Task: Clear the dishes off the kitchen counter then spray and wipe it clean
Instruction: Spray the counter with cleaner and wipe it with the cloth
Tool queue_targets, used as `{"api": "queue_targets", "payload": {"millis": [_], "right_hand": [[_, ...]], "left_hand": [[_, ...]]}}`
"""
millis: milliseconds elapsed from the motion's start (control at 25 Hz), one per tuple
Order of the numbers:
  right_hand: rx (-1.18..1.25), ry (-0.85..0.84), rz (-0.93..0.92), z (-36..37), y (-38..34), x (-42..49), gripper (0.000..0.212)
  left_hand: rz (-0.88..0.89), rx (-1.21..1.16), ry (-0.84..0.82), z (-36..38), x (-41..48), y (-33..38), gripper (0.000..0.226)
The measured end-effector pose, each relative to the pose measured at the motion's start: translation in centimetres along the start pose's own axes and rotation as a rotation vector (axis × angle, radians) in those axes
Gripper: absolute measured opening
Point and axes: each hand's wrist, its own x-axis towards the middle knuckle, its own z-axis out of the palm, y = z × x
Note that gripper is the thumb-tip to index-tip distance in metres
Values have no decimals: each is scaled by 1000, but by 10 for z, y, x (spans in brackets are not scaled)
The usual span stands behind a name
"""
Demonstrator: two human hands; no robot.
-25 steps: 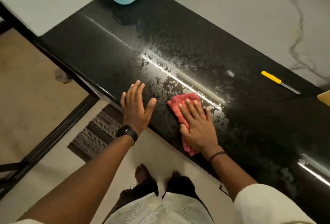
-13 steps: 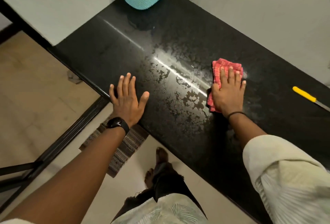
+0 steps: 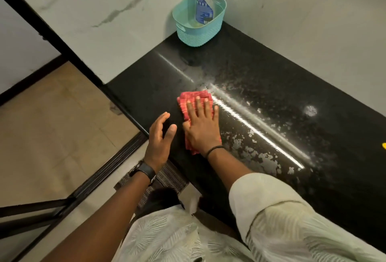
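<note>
A folded red cloth lies flat on the black stone counter, near its left end. My right hand presses on the cloth with straight, spread fingers. My left hand is just left of it at the counter's front edge, fingers relaxed and slightly lifted, holding nothing. Wet spray patches and streaks cover the counter to the right of the cloth. A clear spray bottle with a blue label stands in a teal basket in the back corner.
White marble walls close the counter at the back and left. A yellow handle tip shows at the right edge. Below the front edge are a patterned floor mat, a black door frame and tan floor tiles.
My right hand has slid the cloth from the counter's middle leftward toward the left end. My left hand lifted off its flat rest and now sits beside the right. The view tilted up.
</note>
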Motion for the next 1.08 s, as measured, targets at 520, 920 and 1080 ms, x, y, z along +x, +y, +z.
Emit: {"api": "queue_targets", "payload": {"millis": [520,920,1080], "right_hand": [[919,298,359,-30,-61,53,25],[1332,258,641,-128,-62,115,16],[1336,443,491,-199,-63,148,10]], "left_hand": [[-175,-35,-178,-40,95,28,83],[-10,-152,-471,-64,227,95,90],[236,-126,-446,-76,286,162,74]]}}
